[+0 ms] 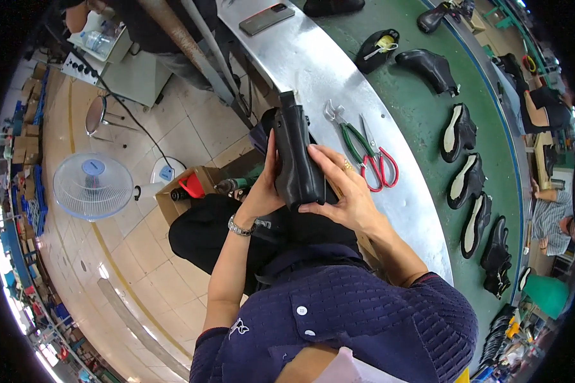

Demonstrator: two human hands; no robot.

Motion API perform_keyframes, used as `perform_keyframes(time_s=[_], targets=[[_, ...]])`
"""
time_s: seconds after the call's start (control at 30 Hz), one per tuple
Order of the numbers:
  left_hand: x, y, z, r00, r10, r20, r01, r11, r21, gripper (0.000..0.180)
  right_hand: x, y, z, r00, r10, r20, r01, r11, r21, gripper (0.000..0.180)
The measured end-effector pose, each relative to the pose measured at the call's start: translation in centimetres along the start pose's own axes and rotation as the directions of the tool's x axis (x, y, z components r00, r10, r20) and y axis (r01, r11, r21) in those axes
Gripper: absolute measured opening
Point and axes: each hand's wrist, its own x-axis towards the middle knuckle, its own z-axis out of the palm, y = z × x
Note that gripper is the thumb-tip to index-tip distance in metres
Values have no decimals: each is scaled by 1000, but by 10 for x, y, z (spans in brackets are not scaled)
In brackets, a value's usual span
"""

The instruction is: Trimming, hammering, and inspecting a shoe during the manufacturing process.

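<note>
A black leather boot [294, 159] is held between my two hands above my lap, its smooth dark side turned up. My left hand [264, 187] wraps its left side, with a metal watch band at the wrist. My right hand [345, 191] grips the other side near its lower end, a gold ring on one finger. To the right on the metal bench lie pincers [345, 131] with green and red handles. Beside them are scissors [378, 156] with red handles, touching or crossing the pincers.
A phone [266, 19] lies at the metal bench's [421, 210] far end. On the green conveyor [415, 108] to the right stand several black shoes and boots [467, 182]. At left are a fan [92, 185], a stool [97, 117] and a cardboard box [172, 195]. People work at far right.
</note>
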Motion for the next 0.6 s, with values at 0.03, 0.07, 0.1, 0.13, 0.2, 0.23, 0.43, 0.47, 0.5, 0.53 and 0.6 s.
perform_keyframes(time_s=[0.03,0.07,0.1,0.13,0.2,0.23,0.43,0.47,0.5,0.53,0.6], targets=[[-1,-2,0,1000,-21,4,21,1000,-15,127,-2,3,-1,1000,-31,-1,31,1000,-1,88],[-3,-6,1,1000,-10,25,11,1000,-14,127,-3,5,-1,999,-39,18,39,999,9,92],[-5,-11,2,999,-31,-33,30,999,-28,126,-5,9,-1,999,-22,34,20,999,45,96],[-8,-17,2,995,-51,-82,47,998,-43,125,-9,15,1,999,-3,41,-1,997,78,99],[-31,-22,-4,967,-225,-117,231,972,42,106,-16,26,5,990,91,111,-92,996,2,108],[-38,-13,-1,892,-444,-87,425,888,-172,93,-22,36,10,986,92,142,-96,995,23,109],[-45,2,16,892,-415,-182,220,748,-627,68,-40,19,-1,963,194,186,-262,828,495,102],[-37,5,14,886,-433,-163,304,811,-500,69,-43,17,-3,960,242,138,-278,807,521,99],[-23,14,16,910,-399,-110,331,862,-385,73,-45,19,-4,964,260,53,-247,808,534,92],[-11,23,17,926,-373,-64,345,901,-262,77,-47,20,-9,955,295,28,-265,808,526,87],[8,40,23,991,-119,-60,113,990,-88,92,-52,31,-12,922,364,-134,-224,782,582,84]])
